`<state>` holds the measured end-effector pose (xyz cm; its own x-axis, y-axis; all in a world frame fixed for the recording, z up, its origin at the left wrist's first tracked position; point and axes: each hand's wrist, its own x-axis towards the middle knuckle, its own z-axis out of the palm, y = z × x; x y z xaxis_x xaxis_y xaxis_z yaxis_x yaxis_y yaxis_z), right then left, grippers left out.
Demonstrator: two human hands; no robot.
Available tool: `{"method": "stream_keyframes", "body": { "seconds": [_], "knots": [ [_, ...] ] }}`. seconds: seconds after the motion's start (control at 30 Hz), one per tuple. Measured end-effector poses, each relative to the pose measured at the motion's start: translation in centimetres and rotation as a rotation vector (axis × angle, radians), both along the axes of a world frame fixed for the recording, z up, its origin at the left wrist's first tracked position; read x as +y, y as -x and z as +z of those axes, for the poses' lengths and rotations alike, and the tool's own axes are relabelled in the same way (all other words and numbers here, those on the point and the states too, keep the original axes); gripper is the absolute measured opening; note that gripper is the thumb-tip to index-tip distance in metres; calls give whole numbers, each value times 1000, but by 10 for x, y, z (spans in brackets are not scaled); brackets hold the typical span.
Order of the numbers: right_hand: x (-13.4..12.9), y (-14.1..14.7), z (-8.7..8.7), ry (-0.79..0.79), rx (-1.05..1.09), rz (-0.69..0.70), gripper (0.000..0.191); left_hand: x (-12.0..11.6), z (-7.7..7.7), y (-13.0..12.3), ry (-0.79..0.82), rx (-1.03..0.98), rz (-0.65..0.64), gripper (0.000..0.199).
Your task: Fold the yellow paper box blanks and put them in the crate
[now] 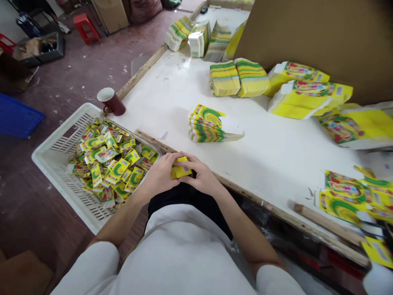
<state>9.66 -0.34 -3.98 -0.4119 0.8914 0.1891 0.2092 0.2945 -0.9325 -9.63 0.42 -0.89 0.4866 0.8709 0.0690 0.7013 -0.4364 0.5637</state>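
Both forearms converge forward, elbows bent. The left hand point(161, 173) and right hand point(203, 174) are closed on a small yellow carton point(180, 171), gripping it between them above the lap, near the wooden table edge point(260, 202). The fingers cover much of the carton; its underside is hidden. Printed cartons point(344, 190) at far right are blurred and cut off by the frame.

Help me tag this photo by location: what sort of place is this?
Probably a packing workshop: a basket holds heaped small printed boxes, and stacks of flat cartons sit on a white worktable.
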Motion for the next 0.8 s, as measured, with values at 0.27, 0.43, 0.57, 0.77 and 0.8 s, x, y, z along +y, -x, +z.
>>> {"method": "stream_keyframes", "body": {
  "seconds": [0.27,0.43,0.57,0.77,0.8],
  "knots": [
    [80,-63,-3,-226,-406,-721,46,22,1,99,-92,340,514,73],
    [100,-73,-16,-189,-550,-717,32,14,-8,74,126,-36,347,47],
    [96,-71,-16,-217,-526,-745,37,12,-12,32,238,-222,179,44],
    [100,-73,-15,-175,-518,-713,35,13,-16,-3,357,-347,21,42],
    [101,-73,-15,-172,-518,-706,36,13,-17,-6,371,-367,18,41]
  ]
}}
